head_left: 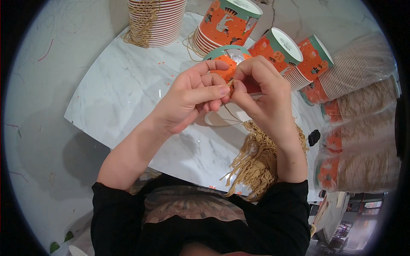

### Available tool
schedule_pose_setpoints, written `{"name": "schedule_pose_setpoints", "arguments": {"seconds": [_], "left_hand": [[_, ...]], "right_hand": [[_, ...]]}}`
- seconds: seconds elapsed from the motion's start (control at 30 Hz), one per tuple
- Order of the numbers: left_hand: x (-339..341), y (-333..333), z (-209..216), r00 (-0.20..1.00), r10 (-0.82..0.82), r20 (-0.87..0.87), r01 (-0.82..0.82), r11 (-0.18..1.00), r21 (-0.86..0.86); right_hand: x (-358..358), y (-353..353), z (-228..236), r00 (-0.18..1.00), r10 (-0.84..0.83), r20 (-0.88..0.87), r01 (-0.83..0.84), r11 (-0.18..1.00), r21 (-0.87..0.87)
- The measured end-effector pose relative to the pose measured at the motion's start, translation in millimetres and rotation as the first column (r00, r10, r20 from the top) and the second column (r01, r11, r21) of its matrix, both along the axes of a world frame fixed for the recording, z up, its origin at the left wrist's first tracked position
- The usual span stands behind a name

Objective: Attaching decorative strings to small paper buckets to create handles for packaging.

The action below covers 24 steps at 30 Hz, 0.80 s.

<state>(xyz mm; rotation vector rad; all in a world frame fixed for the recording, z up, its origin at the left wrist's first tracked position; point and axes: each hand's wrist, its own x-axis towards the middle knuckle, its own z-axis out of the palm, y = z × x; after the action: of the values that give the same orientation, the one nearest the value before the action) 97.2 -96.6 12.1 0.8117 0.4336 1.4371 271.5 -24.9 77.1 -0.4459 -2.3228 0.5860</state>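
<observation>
Over the middle of the table, my left hand (194, 94) and my right hand (265, 87) meet fingertip to fingertip. Between them is a thin tan cord (231, 82), pinched by both hands; its exact run through the fingers is partly hidden. Just behind the fingers is an orange paper cup (218, 55) with a green band, mostly covered by my hands. A loop of cord hangs below my fingers. Near my right forearm lies a bundle of tan cords (254, 160), partly under the arm.
On the marble-patterned table (115, 81), a tall stack of cups (171, 21) draped with cords stands at the back left. Other orange cup stacks (228, 25) stand at the back. Bagged cup stacks (358, 64) line the right side, near a small black object (314, 137).
</observation>
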Motion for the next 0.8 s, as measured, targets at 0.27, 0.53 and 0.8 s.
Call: {"name": "schedule_pose_setpoints", "arguments": {"seconds": [0.27,0.53,0.8], "left_hand": [[0.7,1.5,0.6,0.999,0.029,-0.025,-0.029,0.999,0.02],[3.8,-1.6,3.1,0.986,0.053,-0.156,-0.072,0.99,-0.12],[6.6,-3.0,2.6,0.972,0.146,-0.186,-0.17,0.978,-0.121]], "right_hand": [[-2.4,1.8,-3.7,0.999,-0.052,-0.015,0.053,0.991,0.122],[6.6,8.9,9.4,0.998,0.059,-0.018,-0.06,0.996,-0.067],[8.1,8.6,11.9,0.999,0.035,-0.016,-0.037,0.984,-0.176]]}}
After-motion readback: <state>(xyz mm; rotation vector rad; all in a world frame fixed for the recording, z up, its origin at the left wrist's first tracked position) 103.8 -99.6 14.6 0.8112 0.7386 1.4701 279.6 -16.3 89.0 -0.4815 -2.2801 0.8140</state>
